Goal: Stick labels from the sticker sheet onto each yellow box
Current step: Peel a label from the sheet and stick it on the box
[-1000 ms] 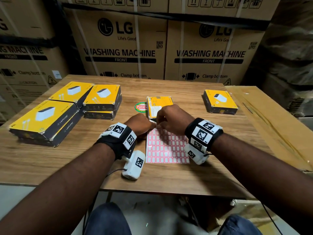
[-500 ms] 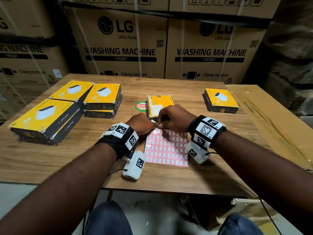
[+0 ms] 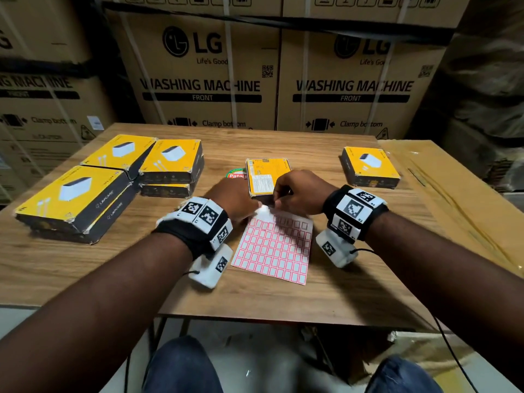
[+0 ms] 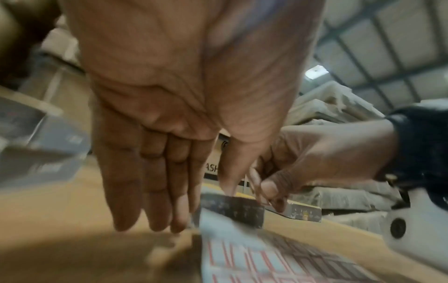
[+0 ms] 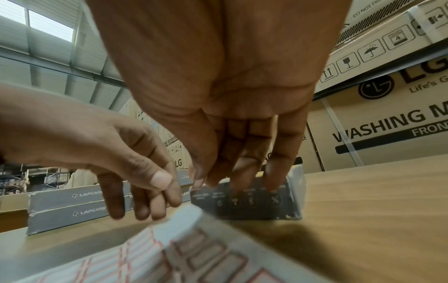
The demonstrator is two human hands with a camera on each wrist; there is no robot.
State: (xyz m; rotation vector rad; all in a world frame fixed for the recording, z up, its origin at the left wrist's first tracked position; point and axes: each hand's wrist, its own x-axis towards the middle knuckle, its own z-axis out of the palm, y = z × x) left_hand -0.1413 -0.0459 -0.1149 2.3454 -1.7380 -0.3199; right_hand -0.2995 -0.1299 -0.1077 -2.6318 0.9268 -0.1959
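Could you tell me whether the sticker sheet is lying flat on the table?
Not fully: the sticker sheet has its far left corner curled up, between the left hand and right hand.

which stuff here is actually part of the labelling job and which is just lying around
Part of the job:
- red-bordered white sticker sheet
- flat yellow cardboard boxes, including the middle one

Lying about:
- round green and red sticker
- big brown washing machine cartons
- flattened brown cardboard

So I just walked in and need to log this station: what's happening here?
A person is labelling yellow boxes at a wooden table. Both hands work at the far edge of the sticker sheet: the left hand lifts its corner while the right hand pinches there, apparently peeling a label. One box lies just beyond, back side up.
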